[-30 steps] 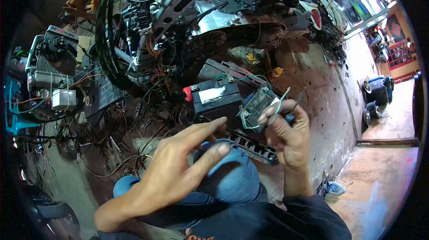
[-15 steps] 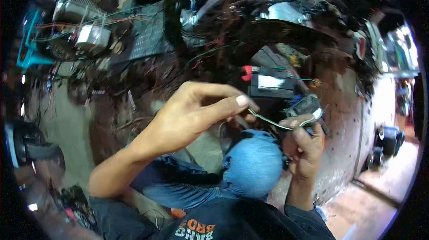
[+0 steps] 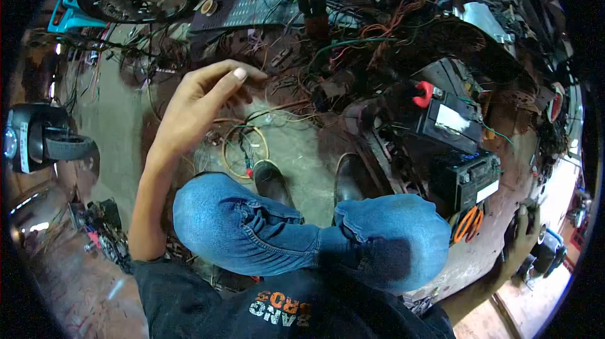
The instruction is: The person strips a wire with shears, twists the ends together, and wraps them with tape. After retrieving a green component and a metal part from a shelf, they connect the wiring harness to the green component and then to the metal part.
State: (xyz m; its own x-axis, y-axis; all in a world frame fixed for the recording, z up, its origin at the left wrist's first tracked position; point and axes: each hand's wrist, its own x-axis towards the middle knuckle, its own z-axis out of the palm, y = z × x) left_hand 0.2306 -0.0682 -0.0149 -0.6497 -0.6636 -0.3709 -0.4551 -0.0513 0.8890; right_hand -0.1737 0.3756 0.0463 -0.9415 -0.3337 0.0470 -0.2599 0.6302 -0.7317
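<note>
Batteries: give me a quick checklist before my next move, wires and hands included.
1. Both batteries in view: ok, the upper battery and lower battery both show.
2. Green wire firmly fixed at the upper battery: cannot tell, the joint is too small.
3. Left hand free: ok, nothing shows in its fingers.
4. Right hand free: cannot tell, it is dark and near the picture's edge.
5. Floor by the left shoe free of loose wires: not ok, a yellow loop lies at its toe.
</note>
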